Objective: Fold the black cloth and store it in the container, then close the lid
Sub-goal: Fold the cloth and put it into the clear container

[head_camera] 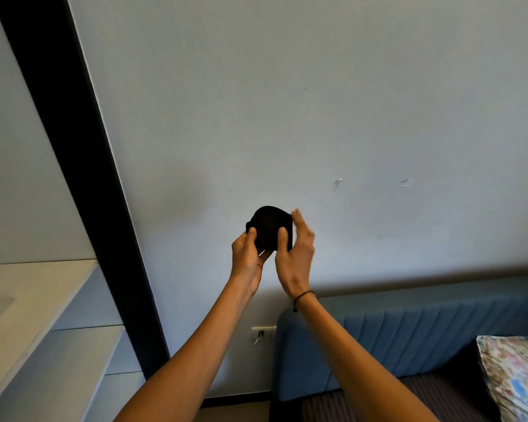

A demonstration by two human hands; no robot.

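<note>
The black cloth [268, 227] is bunched into a small rounded bundle, held up in the air in front of the pale wall. My left hand [248, 259] grips its lower left side, thumb on the front. On the bundle's right side is my right hand [296, 254], thumb pressed on the front and fingers spread behind its right edge. A thin black band circles my right wrist. No container or lid is in view.
A blue padded headboard [409, 333] and a bed with a floral pillow [515, 376] lie at lower right. A wide black vertical strip [83, 166] runs down the wall at left, beside pale stepped shelves [43, 345]. A wall socket [262, 332] sits low between them.
</note>
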